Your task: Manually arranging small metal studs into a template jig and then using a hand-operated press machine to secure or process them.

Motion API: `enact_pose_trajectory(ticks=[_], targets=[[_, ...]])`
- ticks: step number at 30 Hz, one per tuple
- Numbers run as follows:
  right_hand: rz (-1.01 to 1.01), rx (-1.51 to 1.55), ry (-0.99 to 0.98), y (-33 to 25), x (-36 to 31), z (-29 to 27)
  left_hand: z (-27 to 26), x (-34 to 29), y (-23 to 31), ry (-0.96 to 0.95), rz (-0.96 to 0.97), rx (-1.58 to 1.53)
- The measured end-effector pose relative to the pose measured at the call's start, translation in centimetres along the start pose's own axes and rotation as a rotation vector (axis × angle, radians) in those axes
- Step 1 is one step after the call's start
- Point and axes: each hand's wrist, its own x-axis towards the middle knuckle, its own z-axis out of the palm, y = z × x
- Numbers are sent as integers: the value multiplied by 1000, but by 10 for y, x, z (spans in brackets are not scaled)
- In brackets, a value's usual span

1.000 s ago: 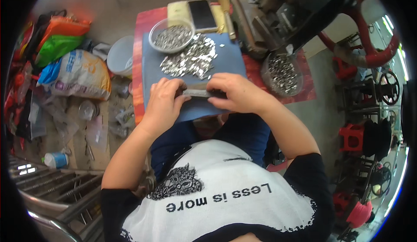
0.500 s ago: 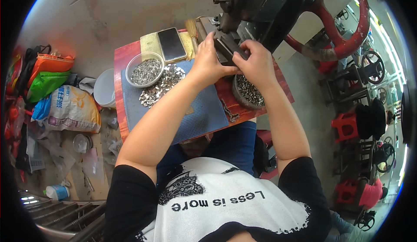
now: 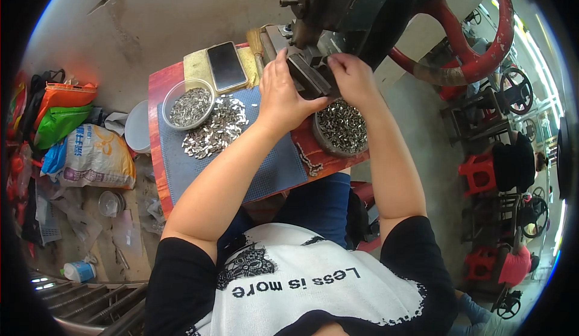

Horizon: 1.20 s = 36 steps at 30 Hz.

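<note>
A dark rectangular metal block [image 3: 309, 75] lies at the base of the black hand press [image 3: 344, 4]. My left hand [image 3: 280, 98] wraps its near left side, fingers along one edge and thumb across the near end. On the block's right, my right hand [image 3: 354, 81] has its fingers curled by the press's lower part; whatever they pinch is hidden. Below that hand stands a round tub [image 3: 341, 128] full of small shiny metal pieces. Left of my left forearm, a loose pile of metal pieces [image 3: 217, 125] lies beside a clear bowl [image 3: 188, 104] of thinner metal bits.
A phone [image 3: 226, 66] rests on a yellow cloth [image 3: 196, 65], beside a small brush [image 3: 256, 47]. A blue mat [image 3: 265, 173] covers part of the red table [image 3: 158, 83]. The press's red handwheel [image 3: 482, 59] rises at right. Sacks [image 3: 90, 155] and a white bucket [image 3: 137, 128] stand left.
My right hand has moved off the block's top to its right side, fingers now curled by the press. My left hand stays around the block. The view has shifted slightly.
</note>
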Motion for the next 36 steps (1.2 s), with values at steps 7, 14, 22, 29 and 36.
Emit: enact_pose_trajectory(ticks=[7, 14, 22, 29, 36], targets=[[91, -139, -197, 11, 15, 17, -1, 4, 6, 14, 8, 42], [68, -10, 528, -12, -11, -37, -8, 1, 6, -12, -8, 65], [-64, -228, 1081, 102, 6, -135, -1, 1, 8, -10, -48, -39], [161, -345, 674, 66, 26, -245, -4, 34, -19, -122, -24, -108], [136, 198, 556, 35, 71, -281, -3, 70, -43, -245, -66, -62]])
